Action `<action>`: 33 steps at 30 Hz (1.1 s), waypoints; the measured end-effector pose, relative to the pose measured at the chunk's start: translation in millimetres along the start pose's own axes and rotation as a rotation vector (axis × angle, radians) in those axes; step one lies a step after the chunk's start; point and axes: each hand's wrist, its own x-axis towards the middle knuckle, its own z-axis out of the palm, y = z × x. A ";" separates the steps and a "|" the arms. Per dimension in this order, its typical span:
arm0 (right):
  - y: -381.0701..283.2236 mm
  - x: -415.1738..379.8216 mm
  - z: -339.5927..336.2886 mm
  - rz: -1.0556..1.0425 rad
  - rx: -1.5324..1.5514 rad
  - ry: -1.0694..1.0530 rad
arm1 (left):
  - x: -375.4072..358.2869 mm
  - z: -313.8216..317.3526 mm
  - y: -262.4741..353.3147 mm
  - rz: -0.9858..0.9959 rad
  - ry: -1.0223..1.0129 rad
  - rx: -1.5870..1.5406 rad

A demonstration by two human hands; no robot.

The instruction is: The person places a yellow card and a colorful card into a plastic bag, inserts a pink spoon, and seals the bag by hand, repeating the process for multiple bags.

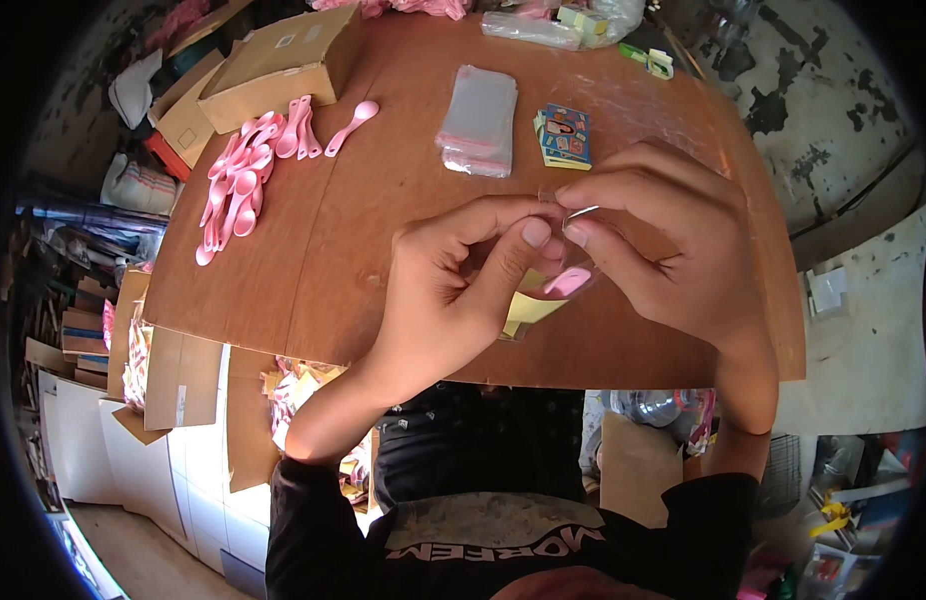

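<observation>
My left hand (458, 270) is closed, thumb and fingers pinching the top of a small clear plastic bag (581, 292) over the near part of the table. Inside the bag show a pink piece (567, 281), like the end of a spoon, and a pale yellow card (528, 311). Close beside it, my right hand (673, 235) pinches a thin shiny strip (583, 212) at the bag's upper edge. Both sets of fingertips nearly meet. Beyond the hands lie a stack of flat clear bags (477, 120) and a small pile of printed cards (566, 136).
Pink plastic spoons (245, 180) lie heaped on the left of the wooden table (333, 260), near a cardboard box (283, 65). A green-handled tool (647, 60) and plastic packs (531, 30) sit at the far edge. Open cartons (183, 375) stand below on the left.
</observation>
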 end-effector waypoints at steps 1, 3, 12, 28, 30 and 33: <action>1.2 -0.2 0.4 0.000 -0.003 0.003 | 0.4 0.4 1.2 0.003 -0.003 0.000; 4.2 1.1 0.9 -0.169 -0.107 0.084 | 2.0 -1.7 3.9 0.015 -0.037 0.167; 0.7 1.1 -1.3 -0.222 -0.310 0.067 | 11.5 -5.8 21.0 0.178 -0.217 0.581; 159.3 -28.2 -74.9 0.127 1.364 0.136 | 0.0 -12.7 2.3 0.137 0.079 0.033; 208.6 -48.2 -55.9 0.610 0.910 0.098 | 1.1 -10.6 4.6 0.159 0.085 0.079; 280.7 -102.8 -18.5 0.826 -0.744 -0.124 | 4.4 -8.6 7.5 0.100 0.107 0.053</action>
